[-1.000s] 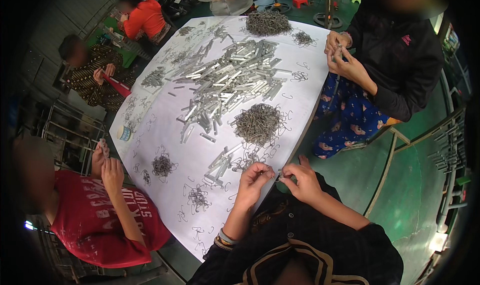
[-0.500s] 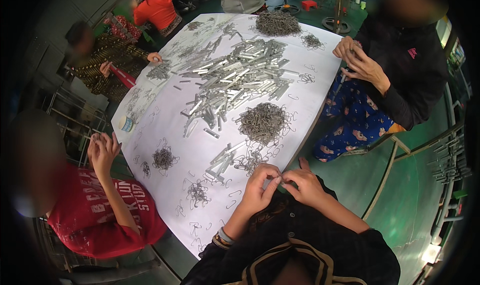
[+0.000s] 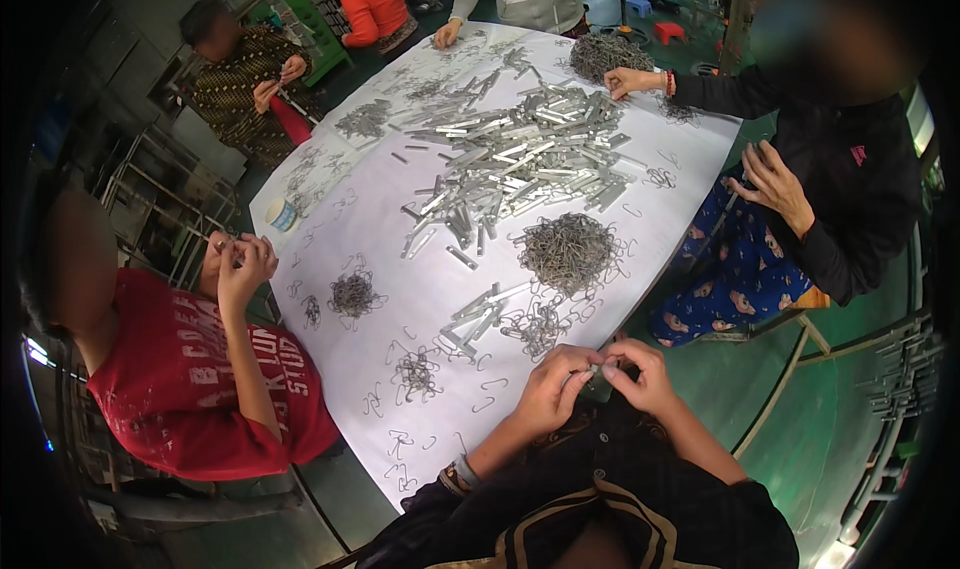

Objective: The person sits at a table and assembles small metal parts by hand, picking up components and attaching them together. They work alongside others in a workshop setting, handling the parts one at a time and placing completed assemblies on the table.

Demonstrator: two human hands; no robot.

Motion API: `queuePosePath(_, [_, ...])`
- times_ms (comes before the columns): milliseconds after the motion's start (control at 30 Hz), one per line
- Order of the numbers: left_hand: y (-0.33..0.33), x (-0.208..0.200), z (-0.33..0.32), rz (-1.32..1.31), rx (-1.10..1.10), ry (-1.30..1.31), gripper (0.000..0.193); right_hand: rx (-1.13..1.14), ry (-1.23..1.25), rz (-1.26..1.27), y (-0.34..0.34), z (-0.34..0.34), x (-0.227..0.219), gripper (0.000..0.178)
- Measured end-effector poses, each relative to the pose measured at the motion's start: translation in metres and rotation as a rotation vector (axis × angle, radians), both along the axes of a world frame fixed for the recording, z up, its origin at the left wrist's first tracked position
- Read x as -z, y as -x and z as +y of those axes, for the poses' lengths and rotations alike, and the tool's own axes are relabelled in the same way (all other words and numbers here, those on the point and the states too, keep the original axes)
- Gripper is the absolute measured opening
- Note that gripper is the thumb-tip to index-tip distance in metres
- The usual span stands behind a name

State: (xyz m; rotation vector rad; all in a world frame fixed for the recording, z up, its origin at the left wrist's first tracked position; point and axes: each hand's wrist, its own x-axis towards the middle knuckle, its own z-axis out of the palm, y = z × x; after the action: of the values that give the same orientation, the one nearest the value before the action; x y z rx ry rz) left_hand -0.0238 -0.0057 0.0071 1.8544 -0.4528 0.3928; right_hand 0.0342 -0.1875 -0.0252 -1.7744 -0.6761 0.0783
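At the near edge of the table, my left hand (image 3: 552,391) and my right hand (image 3: 642,379) meet with their fingertips pinched together. Between them shows a bit of a small grey metal piece (image 3: 595,370), mostly covered by the fingers. Just beyond my hands lies a loose bunch of bent wire hooks (image 3: 535,326). Next to it is a small group of flat metal bars (image 3: 474,324). A larger heap of wire hooks (image 3: 567,254) sits behind these, and a wide pile of silvery bars (image 3: 520,159) spreads over the middle of the table.
The white-covered table (image 3: 330,369) carries smaller hook piles (image 3: 415,372) and a white-blue cup (image 3: 281,214). A person in a red shirt (image 3: 215,389) sits at left; another in a dark jacket (image 3: 850,184) sits at right, one hand (image 3: 630,82) over the table. Others work at the far side.
The view has shifted, so the table sits further right. My hands stay pinched together. The person at right has reached one hand onto the table; the red-shirted person's hands have come together.
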Motion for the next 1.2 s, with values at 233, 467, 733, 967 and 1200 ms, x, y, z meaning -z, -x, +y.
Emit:
queuePosePath(233, [0.009,-0.008,-0.003,-0.055,0.075,-0.032,0.009,0.013,0.194,-0.383,-0.047,0.063,-0.008,0.029])
queuePosePath(467, [0.016,-0.003,-0.003,-0.056,0.068,-0.036,0.012,-0.065,0.597,-0.722,-0.08,0.145,0.025,0.024])
queuePosePath(733, [0.019,-0.005,0.0,-0.037,0.069,-0.037,0.011,-0.105,0.709,-0.743,-0.087,0.161,0.032,0.011])
queuePosePath(967, [0.007,0.008,-0.003,-0.056,0.031,-0.014,0.009,-0.089,0.017,0.112,-0.089,0.1,0.023,0.013])
queuePosePath(1200, [0.004,0.002,-0.007,-0.046,-0.061,-0.053,0.007,-0.085,-0.192,0.391,-0.051,0.025,-0.019,0.012])
